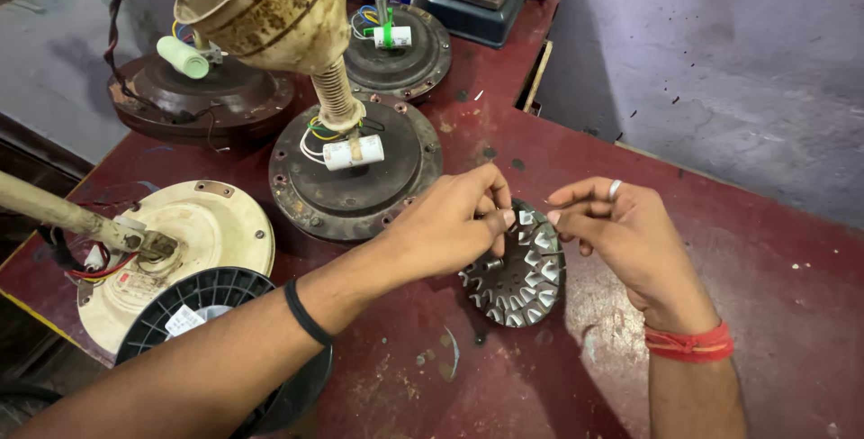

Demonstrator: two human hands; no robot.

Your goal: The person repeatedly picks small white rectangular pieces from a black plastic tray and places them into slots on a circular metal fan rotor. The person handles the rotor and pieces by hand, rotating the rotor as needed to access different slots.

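I see my left hand (pixel 454 218) pinched nearly closed on the upper rim of the slotted metal stator core (pixel 520 270); my right hand (pixel 621 227), fingers curled loosely, hovers just beside that same rim.

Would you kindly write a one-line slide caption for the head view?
Both hands, left and right, pinch the upper rim of a fan stator standing on a red table beside fan motors.

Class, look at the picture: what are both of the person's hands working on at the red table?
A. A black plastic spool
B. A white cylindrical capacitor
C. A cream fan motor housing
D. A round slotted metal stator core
D: the left hand and right hand both pinch at the stator core.
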